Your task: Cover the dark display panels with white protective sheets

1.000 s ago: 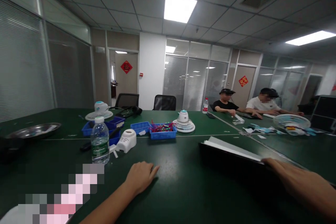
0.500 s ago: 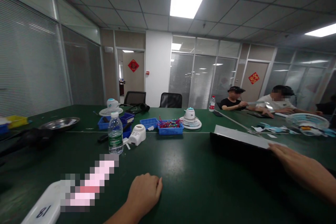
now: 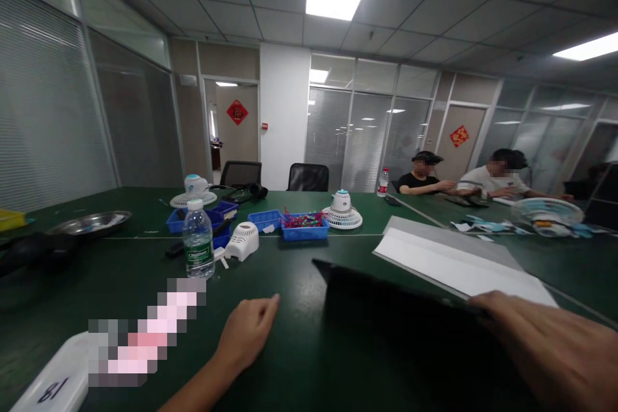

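Observation:
My right hand grips the edge of a black flat panel, which stands tilted over the table; its exact kind does not show. Just beyond it lies a white and grey sheet-like board, partly covered by the panel and hand. To the left, my left hand rests on the green table with its fingers curled in, nothing visible in them. Nearest to that hand are a clear water bottle with a green label and a white case marked 18; a blurred-out patch hides part of the case.
Blue bins hold coloured wires and parts. White fan pieces, a white housing and a metal tray stand about. Two people sit at the far right near a round fan grille.
The black panel has come up and toward me in my right hand, uncovering more of the white and grey board. My left hand has shifted slightly left and up. The view has moved a little.

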Tool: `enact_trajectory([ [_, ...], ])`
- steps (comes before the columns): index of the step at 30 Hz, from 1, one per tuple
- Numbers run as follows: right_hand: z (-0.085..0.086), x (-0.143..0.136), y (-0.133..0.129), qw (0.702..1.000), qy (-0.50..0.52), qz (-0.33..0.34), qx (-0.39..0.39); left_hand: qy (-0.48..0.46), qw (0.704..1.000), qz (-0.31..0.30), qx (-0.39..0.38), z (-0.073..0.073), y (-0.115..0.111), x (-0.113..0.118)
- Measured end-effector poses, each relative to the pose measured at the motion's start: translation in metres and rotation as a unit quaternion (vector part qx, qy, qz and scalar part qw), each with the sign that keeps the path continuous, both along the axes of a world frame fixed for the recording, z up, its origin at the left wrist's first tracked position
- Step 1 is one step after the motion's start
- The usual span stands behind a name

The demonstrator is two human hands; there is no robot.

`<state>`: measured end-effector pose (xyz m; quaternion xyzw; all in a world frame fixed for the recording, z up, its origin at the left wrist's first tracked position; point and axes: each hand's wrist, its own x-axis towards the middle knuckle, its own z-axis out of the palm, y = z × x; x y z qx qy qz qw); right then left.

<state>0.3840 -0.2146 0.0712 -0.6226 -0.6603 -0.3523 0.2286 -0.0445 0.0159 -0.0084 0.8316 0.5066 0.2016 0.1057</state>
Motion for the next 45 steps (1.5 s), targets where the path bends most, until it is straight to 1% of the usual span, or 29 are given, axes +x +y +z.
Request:
enact_trajectory([
  [1, -0.002, -0.018, -0.004, 0.998, -0.039, 0.047, -0.008, -0.111, 0.992, 0.056, 0.009, -0.001, 0.004, -0.003],
  [2, -0.002, -0.037, -0.006, 0.987, -0.108, 0.115, -0.016, -0.210, 0.972, 0.108, 0.018, -0.001, 0.008, -0.006],
  [3, 0.000, -0.055, -0.006, 0.967, -0.171, 0.186, -0.006, -0.234, 0.963, 0.132, 0.025, -0.002, 0.012, -0.009],
  [4, 0.003, -0.071, -0.004, 0.954, -0.205, 0.219, -0.013, -0.243, 0.958, 0.146, 0.029, -0.002, 0.015, -0.012],
  [6, 0.007, -0.099, 0.003, 0.944, -0.223, 0.242, -0.011, -0.257, 0.952, 0.161, 0.040, -0.001, 0.019, -0.017],
  [7, 0.007, -0.109, 0.007, 0.947, -0.212, 0.240, -0.013, -0.261, 0.951, 0.161, 0.047, -0.001, 0.020, -0.019],
  [9, -0.003, -0.122, 0.016, 0.954, -0.173, 0.243, -0.020, -0.265, 0.951, 0.147, 0.060, 0.001, 0.020, -0.022],
  [11, -0.019, -0.125, 0.027, 0.956, -0.127, 0.257, -0.056, -0.261, 0.956, 0.117, 0.067, 0.003, 0.019, -0.023],
  [13, -0.034, -0.118, 0.042, 0.954, -0.074, 0.261, -0.127, -0.229, 0.970, 0.050, 0.065, 0.006, 0.016, -0.022],
  [15, -0.041, -0.096, 0.063, 0.949, -0.012, 0.236, -0.208, -0.155, 0.985, -0.046, 0.061, 0.009, 0.014, -0.019],
  [17, -0.042, -0.060, 0.089, 0.953, 0.048, 0.163, -0.252, -0.069, 0.988, -0.121, 0.060, 0.009, 0.013, -0.016],
  [18, -0.042, -0.037, 0.103, 0.959, 0.070, 0.113, -0.251, -0.035, 0.988, -0.137, 0.060, 0.009, 0.013, -0.015],
  [19, -0.043, -0.013, 0.116, 0.964, 0.094, 0.045, -0.243, -0.013, 0.989, -0.136, 0.059, 0.007, 0.015, -0.014],
  [20, -0.047, 0.013, 0.127, 0.966, 0.111, -0.003, -0.234, 0.002, 0.990, -0.128, 0.056, 0.004, 0.017, -0.014],
  [23, -0.068, 0.080, 0.148, 0.952, 0.153, -0.115, -0.239, 0.033, 0.995, -0.089, 0.031, -0.006, 0.029, -0.016],
  [25, -0.085, 0.111, 0.151, 0.938, 0.168, -0.162, -0.258, 0.048, 0.996, -0.073, 0.017, -0.011, 0.038, -0.018],
  [27, -0.098, 0.127, 0.151, 0.928, 0.169, -0.187, -0.274, 0.055, 0.996, -0.063, 0.009, -0.014, 0.046, -0.019],
  [29, -0.104, 0.132, 0.152, 0.924, 0.160, -0.207, -0.279, 0.054, 0.997, -0.054, 0.001, -0.014, 0.051, -0.020],
  [31, -0.104, 0.131, 0.154, 0.921, 0.148, -0.233, -0.275, 0.054, 0.998, -0.029, 0.000, -0.012, 0.052, -0.021],
  [34, -0.098, 0.125, 0.155, 0.920, 0.134, -0.263, -0.257, 0.070, 0.997, 0.029, 0.010, -0.007, 0.047, -0.021],
  [37, -0.091, 0.117, 0.149, 0.925, 0.130, -0.267, -0.237, 0.076, 0.995, 0.054, 0.025, -0.003, 0.040, -0.021],
  [39, -0.085, 0.109, 0.144, 0.929, 0.128, -0.267, -0.221, 0.064, 0.996, 0.055, 0.032, -0.001, 0.038, -0.022],
  [41, -0.081, 0.098, 0.140, 0.934, 0.118, -0.267, -0.204, 0.040, 0.998, 0.043, 0.035, -0.001, 0.040, -0.027],
  [43, -0.077, 0.081, 0.138, 0.941, 0.101, -0.260, -0.189, 0.007, 0.999, 0.020, 0.029, -0.003, 0.044, -0.035],
  [45, -0.077, 0.059, 0.138, 0.954, 0.071, -0.229, -0.181, -0.020, 1.000, -0.004, 0.020, -0.005, 0.049, -0.042],
])
